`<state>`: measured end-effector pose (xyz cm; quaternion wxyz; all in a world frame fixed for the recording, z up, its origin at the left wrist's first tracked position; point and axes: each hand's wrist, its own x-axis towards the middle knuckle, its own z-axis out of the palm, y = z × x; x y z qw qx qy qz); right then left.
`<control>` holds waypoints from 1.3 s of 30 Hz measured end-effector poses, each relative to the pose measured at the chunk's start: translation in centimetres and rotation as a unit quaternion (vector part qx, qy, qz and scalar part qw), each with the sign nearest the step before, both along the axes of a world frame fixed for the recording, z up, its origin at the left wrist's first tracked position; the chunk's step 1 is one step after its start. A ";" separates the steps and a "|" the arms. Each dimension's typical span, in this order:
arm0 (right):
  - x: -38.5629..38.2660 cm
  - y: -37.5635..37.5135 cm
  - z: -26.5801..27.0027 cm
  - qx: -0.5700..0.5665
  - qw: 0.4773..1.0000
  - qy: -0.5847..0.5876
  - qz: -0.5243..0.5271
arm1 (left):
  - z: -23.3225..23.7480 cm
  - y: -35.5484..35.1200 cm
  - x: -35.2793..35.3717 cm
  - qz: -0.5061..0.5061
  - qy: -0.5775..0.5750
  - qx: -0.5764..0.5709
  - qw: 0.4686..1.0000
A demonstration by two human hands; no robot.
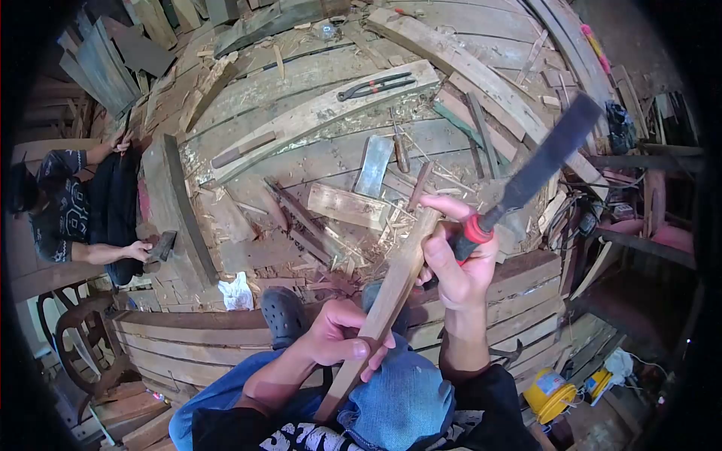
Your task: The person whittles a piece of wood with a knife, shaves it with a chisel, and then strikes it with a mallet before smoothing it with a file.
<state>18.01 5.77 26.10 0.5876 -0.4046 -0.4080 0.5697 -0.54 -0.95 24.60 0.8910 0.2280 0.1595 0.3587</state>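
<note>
A long, narrow wooden strip (392, 289) slants up from the lap, its lower end over the jeans. My left hand (342, 334) is wrapped round its lower part, thumb on top. Near the strip's upper end is my right hand (462, 267), closed round the red and black handle of a wide-bladed chisel (549, 150). The blade points up and to the right, away from the wood. Some fingers of that hand also touch the strip's upper end. Beyond the strip, a short board (347, 206) and a metal blade-like piece (374, 165) lie among wood shavings.
Black pincers (376, 86) rest on a long plank (301, 120). At the left, a seated co-worker (68, 195) holds a dark block on a thick beam (179, 210). A white plastic bag (236, 292) lies near the dark shoes. A yellow reel (550, 395) sits at lower right.
</note>
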 end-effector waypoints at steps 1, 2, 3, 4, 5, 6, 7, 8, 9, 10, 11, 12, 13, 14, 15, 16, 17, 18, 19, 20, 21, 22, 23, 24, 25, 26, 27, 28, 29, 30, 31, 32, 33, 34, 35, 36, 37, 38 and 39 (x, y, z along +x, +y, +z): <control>0.0 -0.1 -0.1 -0.002 1.000 0.001 0.001 | 0.0 -0.1 0.1 -0.006 0.002 0.002 1.000; -0.1 -0.1 -0.1 0.018 1.000 -0.007 -0.012 | 0.0 0.0 0.1 -0.006 0.003 0.001 1.000; -0.1 -0.2 -0.2 0.038 0.999 -0.015 -0.025 | 0.1 -0.1 0.2 -0.006 -0.003 0.002 1.000; 0.0 -0.2 -0.2 0.037 0.999 -0.015 -0.025 | 0.1 -0.1 0.2 -0.005 -0.009 0.003 1.000; 0.1 -0.2 -0.2 0.054 0.997 -0.033 -0.035 | 0.2 -0.2 0.3 -0.005 -0.008 0.002 1.000; 0.2 -0.2 -0.2 0.071 0.995 -0.052 -0.045 | 0.2 -0.2 0.3 -0.006 -0.009 0.000 1.000; 0.2 -0.1 -0.3 0.090 0.992 -0.068 -0.056 | 0.2 -0.2 0.3 -0.007 -0.007 0.000 1.000; 0.3 -0.1 -0.3 0.091 0.992 -0.067 -0.055 | 0.3 -0.2 0.3 -0.007 -0.007 0.001 1.000; 0.3 -0.1 -0.3 0.094 0.990 -0.086 -0.065 | 0.5 -0.3 0.4 -0.003 0.014 -0.009 1.000; 0.5 -0.1 -0.3 0.098 0.987 -0.106 -0.076 | 0.6 -0.3 0.5 0.001 0.033 -0.016 0.999; 0.4 -0.1 -0.4 0.098 0.987 -0.105 -0.076 | 0.6 -0.3 0.5 0.000 0.034 -0.016 0.999; 0.3 -0.1 -0.5 0.098 0.988 -0.085 -0.084 | 0.6 -0.4 0.5 0.000 0.037 -0.021 0.999; 0.2 -0.1 -0.5 0.099 0.989 -0.063 -0.092 | 0.6 -0.4 0.5 0.000 0.040 -0.026 0.999; 0.0 -0.1 -0.4 0.101 0.989 -0.062 -0.091 | 0.5 -0.4 0.5 0.001 0.041 -0.024 0.999; -0.2 -0.2 -0.3 0.080 0.990 -0.037 -0.106 | 0.2 -0.4 0.4 -0.003 0.023 -0.017 1.000; -0.2 -0.2 -0.2 0.059 0.991 -0.012 -0.121 | 0.0 -0.4 0.4 -0.007 0.005 -0.011 1.000; 0.0 -0.3 -0.1 0.060 0.991 -0.012 -0.121 | -0.1 -0.3 0.5 -0.007 0.005 -0.009 1.000; 0.4 -0.4 -0.1 0.029 0.994 -0.018 -0.100 | -0.1 -0.3 0.5 -0.009 0.006 -0.006 1.000; 0.6 -0.4 -0.1 -0.002 0.997 -0.024 -0.079 | -0.1 -0.2 0.6 -0.011 0.008 -0.002 1.000; 0.7 -0.2 0.5 -0.031 0.998 -0.011 -0.053 | 0.0 -0.1 0.6 -0.011 0.008 0.000 1.000; 0.7 -0.1 0.6 -0.030 0.998 -0.011 -0.054 | 0.3 -0.1 0.6 -0.019 0.027 -0.013 0.999; 0.8 0.2 0.7 -0.052 0.998 -0.004 -0.046 | 0.7 0.2 0.7 -0.025 0.046 -0.024 0.998; 0.9 0.5 0.9 -0.072 0.997 0.002 -0.037 | 1.4 0.7 0.7 -0.025 0.046 -0.018 0.998; 1.0 0.9 1.3 -0.068 0.997 0.007 -0.037 | 2.7 1.6 0.6 -0.046 0.090 -0.025 0.995; 1.0 1.5 2.1 -0.058 0.998 0.005 -0.036 | 4.1 2.5 0.5 -0.065 0.133 -0.031 0.989; 0.8 2.2 3.1 -0.054 0.997 0.030 -0.041 | 5.9 3.6 0.4 -0.103 0.178 -0.015 0.978; 0.6 3.0 4.2 -0.047 0.996 0.056 -0.044 | 7.4 4.6 0.2 -0.096 0.177 -0.001 0.979; 0.3 3.7 5.2 -0.032 0.997 0.064 -0.037 | 9.0 5.4 0.0 -0.114 0.220 0.039 0.968; -0.1 4.5 6.6 -0.013 0.997 0.063 -0.030 | 10.9 6.2 -0.1 -0.128 0.263 0.080 0.953; -0.7 5.2 8.2 -0.010 0.995 0.100 -0.028 | 13.6 6.9 0.0 -0.130 0.339 0.091 0.927; -1.1 5.9 9.5 -0.007 0.990 0.137 -0.024 | 15.7 7.4 0.0 -0.121 0.395 0.126 0.902; -1.3 6.7 10.6 0.019 0.987 0.158 -0.001 | 17.6 7.7 -0.2 -0.112 0.429 0.131 0.887; -1.5 7.4 12.0 0.038 0.986 0.159 0.010 | 19.4 8.0 -0.3 -0.103 0.463 0.135 0.870; -1.6 8.1 13.6 0.052 0.976 0.208 0.035 | 21.4 8.4 -0.3 -0.088 0.491 0.161 0.852; -1.8 8.5 15.0 0.066 0.962 0.257 0.059 | 23.0 8.7 -0.4 -0.074 0.519 0.187 0.831; -2.1 8.7 16.0 0.093 0.953 0.281 0.071 | 23.8 9.0 -0.9 -0.053 0.559 0.250 0.789; -2.3 8.8 16.9 0.110 0.950 0.282 0.078 | 25.3 9.2 -1.0 -0.028 0.573 0.281 0.770; -2.6 8.7 17.9 0.110 0.934 0.329 0.081 | 26.0 9.2 -1.5 0.013 0.591 0.375 0.714; -2.9 8.7 19.0 0.104 0.918 0.374 0.084 | 27.0 9.4 -2.2 0.052 0.602 0.460 0.651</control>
